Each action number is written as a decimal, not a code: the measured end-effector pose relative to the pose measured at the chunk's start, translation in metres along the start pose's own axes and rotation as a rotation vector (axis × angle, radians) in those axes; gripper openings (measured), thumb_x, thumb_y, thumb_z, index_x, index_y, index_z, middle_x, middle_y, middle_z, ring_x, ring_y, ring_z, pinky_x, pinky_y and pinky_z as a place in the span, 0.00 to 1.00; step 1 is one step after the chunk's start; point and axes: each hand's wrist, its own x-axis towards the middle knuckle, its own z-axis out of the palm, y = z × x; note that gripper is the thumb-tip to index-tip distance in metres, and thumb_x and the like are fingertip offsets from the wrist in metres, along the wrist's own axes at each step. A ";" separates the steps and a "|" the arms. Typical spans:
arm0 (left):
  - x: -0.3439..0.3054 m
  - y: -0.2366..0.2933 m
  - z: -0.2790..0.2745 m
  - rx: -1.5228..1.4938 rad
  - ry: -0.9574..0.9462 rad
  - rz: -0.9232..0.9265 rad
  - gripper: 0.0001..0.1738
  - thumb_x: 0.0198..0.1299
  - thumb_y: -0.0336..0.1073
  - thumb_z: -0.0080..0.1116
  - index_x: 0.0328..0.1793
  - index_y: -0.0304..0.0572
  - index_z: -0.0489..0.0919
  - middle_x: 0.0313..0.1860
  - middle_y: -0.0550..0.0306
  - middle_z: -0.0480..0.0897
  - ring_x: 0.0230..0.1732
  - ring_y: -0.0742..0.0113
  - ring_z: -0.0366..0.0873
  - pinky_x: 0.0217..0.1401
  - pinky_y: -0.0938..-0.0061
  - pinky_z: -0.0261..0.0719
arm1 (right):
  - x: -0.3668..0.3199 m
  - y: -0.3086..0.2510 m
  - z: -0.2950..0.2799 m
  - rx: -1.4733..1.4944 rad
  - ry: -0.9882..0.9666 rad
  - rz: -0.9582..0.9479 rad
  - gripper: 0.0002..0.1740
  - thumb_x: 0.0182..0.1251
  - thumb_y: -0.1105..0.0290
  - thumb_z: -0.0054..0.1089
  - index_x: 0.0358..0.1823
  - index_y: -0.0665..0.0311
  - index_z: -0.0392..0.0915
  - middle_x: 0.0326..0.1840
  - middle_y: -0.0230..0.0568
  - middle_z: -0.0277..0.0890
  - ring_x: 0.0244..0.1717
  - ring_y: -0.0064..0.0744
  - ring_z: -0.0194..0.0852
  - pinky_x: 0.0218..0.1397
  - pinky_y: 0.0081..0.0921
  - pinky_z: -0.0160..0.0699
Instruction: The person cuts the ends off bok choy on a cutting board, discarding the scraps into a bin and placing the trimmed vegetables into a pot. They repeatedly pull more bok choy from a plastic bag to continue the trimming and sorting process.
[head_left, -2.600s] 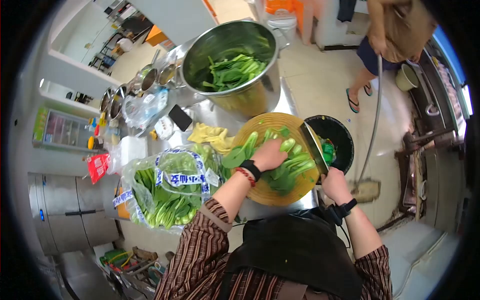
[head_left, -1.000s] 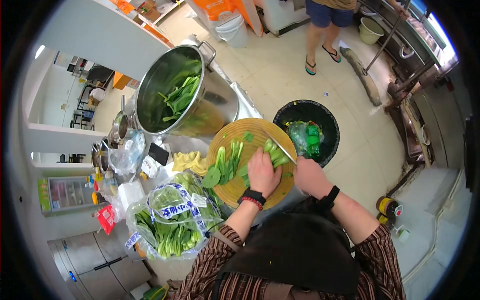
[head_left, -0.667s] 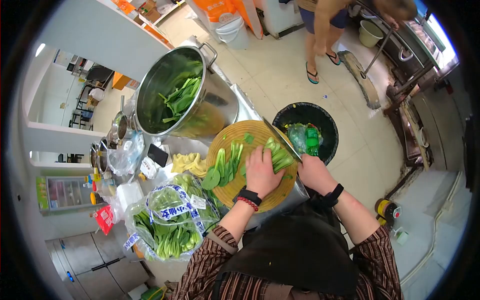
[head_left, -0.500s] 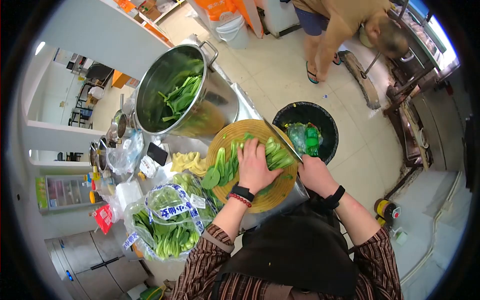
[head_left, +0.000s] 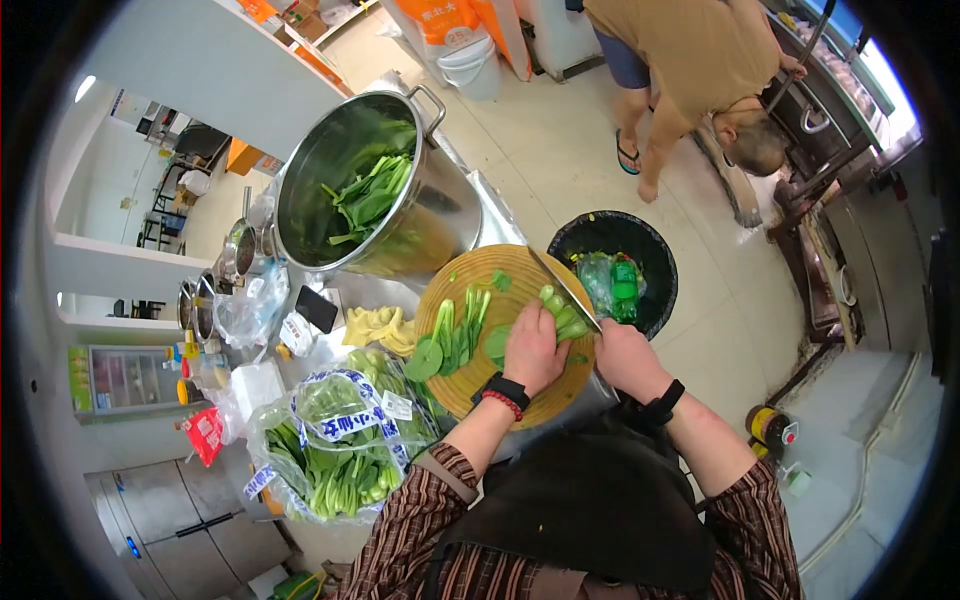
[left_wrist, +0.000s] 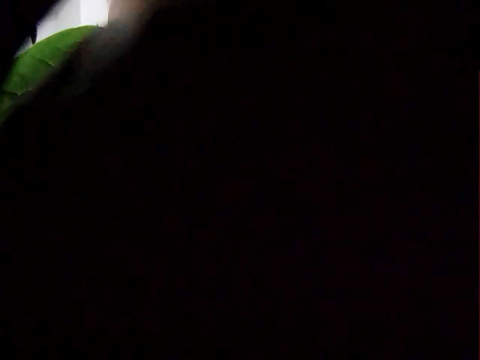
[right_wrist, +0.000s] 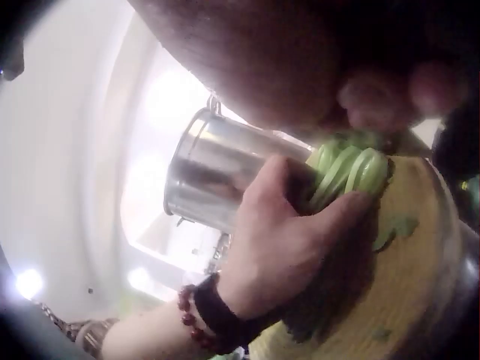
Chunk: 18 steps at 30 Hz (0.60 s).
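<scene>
On the round wooden board [head_left: 447, 290], the left hand [head_left: 534, 350] grips a bunch of leafy greens [head_left: 567, 318], their pale stem ends toward the knife. The right hand [head_left: 627, 357] holds the handle of a knife [head_left: 562, 287], whose blade stands close beside those stems. In the right wrist view, the left hand [right_wrist: 281, 244] curls its thumb and fingers round the stems [right_wrist: 349, 172]. More greens [head_left: 457, 333] lie on the board's left part. A dark blur fills most of the left wrist view, with a leaf [left_wrist: 37, 64] at its corner.
A tall metal pot [head_left: 440, 232] with greens stands behind the board. A black bin [head_left: 663, 262] holding bottles is at the right. Left are a bag of greens [head_left: 345, 470], a yellow cloth [head_left: 380, 328] and a phone [head_left: 316, 309]. Another person [head_left: 690, 60] bends over beyond the bin.
The left hand has moved from the middle of the board rightward and toward the body, onto the stems by the knife. The knife blade has tilted. The other person has bent lower.
</scene>
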 end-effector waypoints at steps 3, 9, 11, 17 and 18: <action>-0.001 -0.001 0.002 -0.004 0.004 0.010 0.35 0.52 0.36 0.75 0.61 0.24 0.71 0.66 0.28 0.74 0.64 0.32 0.75 0.67 0.52 0.77 | 0.000 -0.002 0.000 -0.006 -0.012 -0.006 0.07 0.69 0.76 0.52 0.39 0.74 0.75 0.31 0.66 0.83 0.36 0.65 0.87 0.42 0.54 0.86; 0.001 -0.003 0.000 -0.056 -0.001 0.018 0.35 0.52 0.35 0.75 0.62 0.25 0.71 0.64 0.29 0.75 0.63 0.33 0.76 0.66 0.53 0.78 | 0.004 0.003 0.003 -0.015 -0.012 -0.038 0.08 0.70 0.74 0.52 0.38 0.74 0.75 0.30 0.66 0.83 0.35 0.65 0.86 0.42 0.54 0.86; 0.002 -0.001 -0.003 -0.069 -0.003 0.011 0.35 0.51 0.34 0.75 0.62 0.25 0.71 0.64 0.30 0.75 0.63 0.33 0.76 0.66 0.53 0.78 | 0.001 0.001 0.002 -0.021 -0.009 -0.029 0.08 0.70 0.74 0.52 0.38 0.74 0.75 0.30 0.65 0.83 0.35 0.65 0.86 0.42 0.54 0.86; 0.002 -0.003 -0.001 -0.068 -0.031 -0.016 0.37 0.52 0.34 0.74 0.66 0.27 0.71 0.63 0.32 0.75 0.64 0.34 0.75 0.66 0.53 0.78 | -0.024 -0.031 -0.030 -0.048 0.054 0.019 0.07 0.70 0.74 0.51 0.37 0.72 0.74 0.27 0.63 0.82 0.32 0.64 0.86 0.40 0.55 0.86; 0.002 -0.002 -0.001 -0.064 -0.043 -0.026 0.37 0.52 0.34 0.73 0.67 0.27 0.71 0.63 0.32 0.75 0.64 0.35 0.75 0.66 0.53 0.79 | -0.031 -0.036 -0.035 -0.073 0.015 -0.002 0.07 0.70 0.74 0.51 0.37 0.72 0.74 0.27 0.62 0.82 0.32 0.64 0.86 0.39 0.54 0.86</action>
